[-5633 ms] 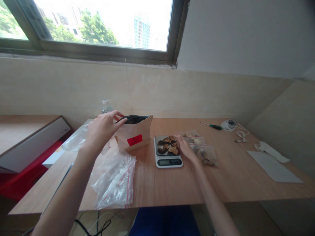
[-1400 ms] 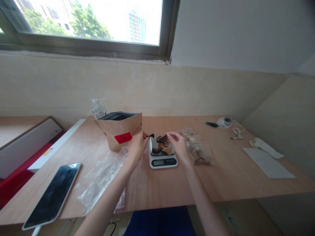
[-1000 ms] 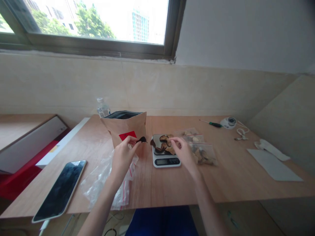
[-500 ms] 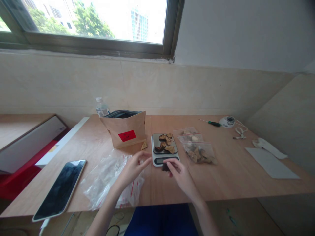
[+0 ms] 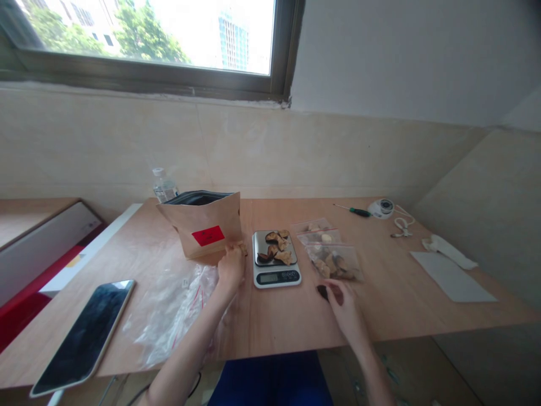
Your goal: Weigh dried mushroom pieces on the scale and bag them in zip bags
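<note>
My left hand (image 5: 231,266) is down by the lower right corner of the brown paper pouch (image 5: 175,217), its fingers closed on a small tan dried slice (image 5: 244,248). A dark dried piece (image 5: 323,291) is pinched between the thumb and fingers of my right hand (image 5: 345,304), low over the table in front of the filled zip bags. Between my hands stands a white kitchen scale (image 5: 257,279), with several curled brown dried slices (image 5: 276,242) on its metal plate. Its display is too small to read.
Clear plastic zip bags (image 5: 173,316) lie at left beside a phone (image 5: 87,332). Bags of dried pieces (image 5: 338,262) overlap right of the scale. A water bottle (image 5: 164,183) stands behind the pouch. Farther right are a screwdriver (image 5: 359,212), a white camera (image 5: 381,208) and a white sheet (image 5: 452,276).
My left hand has moved forward to the slice beside the pouch and closed on it. My right hand has carried the dark piece rightward from the scale's front. The view has turned slightly right.
</note>
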Motion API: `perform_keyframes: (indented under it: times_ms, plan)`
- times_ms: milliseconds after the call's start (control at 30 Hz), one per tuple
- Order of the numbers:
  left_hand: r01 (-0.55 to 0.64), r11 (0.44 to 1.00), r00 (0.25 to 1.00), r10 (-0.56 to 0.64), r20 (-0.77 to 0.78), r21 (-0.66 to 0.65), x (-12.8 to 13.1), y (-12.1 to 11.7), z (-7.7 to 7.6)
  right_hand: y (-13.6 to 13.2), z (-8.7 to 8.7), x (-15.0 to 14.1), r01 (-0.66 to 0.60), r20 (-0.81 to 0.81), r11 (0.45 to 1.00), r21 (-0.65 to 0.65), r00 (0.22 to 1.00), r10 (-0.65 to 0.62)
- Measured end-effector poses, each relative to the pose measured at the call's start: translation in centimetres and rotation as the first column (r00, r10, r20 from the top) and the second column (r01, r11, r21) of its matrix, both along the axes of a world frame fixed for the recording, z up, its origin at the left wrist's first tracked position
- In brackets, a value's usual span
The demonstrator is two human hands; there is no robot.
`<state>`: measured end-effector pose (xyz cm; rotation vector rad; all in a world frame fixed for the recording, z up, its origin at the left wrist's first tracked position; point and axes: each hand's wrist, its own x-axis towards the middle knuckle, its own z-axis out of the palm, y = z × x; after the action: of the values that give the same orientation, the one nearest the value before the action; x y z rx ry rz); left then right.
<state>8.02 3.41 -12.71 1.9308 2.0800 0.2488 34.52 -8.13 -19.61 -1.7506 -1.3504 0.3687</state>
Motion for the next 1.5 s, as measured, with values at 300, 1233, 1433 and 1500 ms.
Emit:
perform_keyframes:
  times_ms: [300,1233,1433,1500]
  plan:
    - [0.125,0.984,0.96,-0.152,0.237,0.126,0.2,0.7,0.9,-0.2,-0.9,1.1,0.092,0.297,0.992,0.086,0.948,-0.113]
    - [-0.577,0.815,0.218,0.094,0.971,0.051,1.5,-11.0,1.0,-5.7,5.7,-14.7,-0.123,-0.211,0.992,-0.03,0.971,0.114]
    - [-0.615,0.783,0.202,0.045,0.978,0.091,2.4,-12.3,1.3,-5.0,3.8,-15.5,-0.032,-0.419,0.993,-0.117,0.908,-0.02]
    - [-0.611,0.785,0.18,0.017,0.984,0.098,2.5,-12.6,1.1,-4.6,3.1,-15.1,-0.035,-0.505,0.991,-0.128,0.863,-0.035]
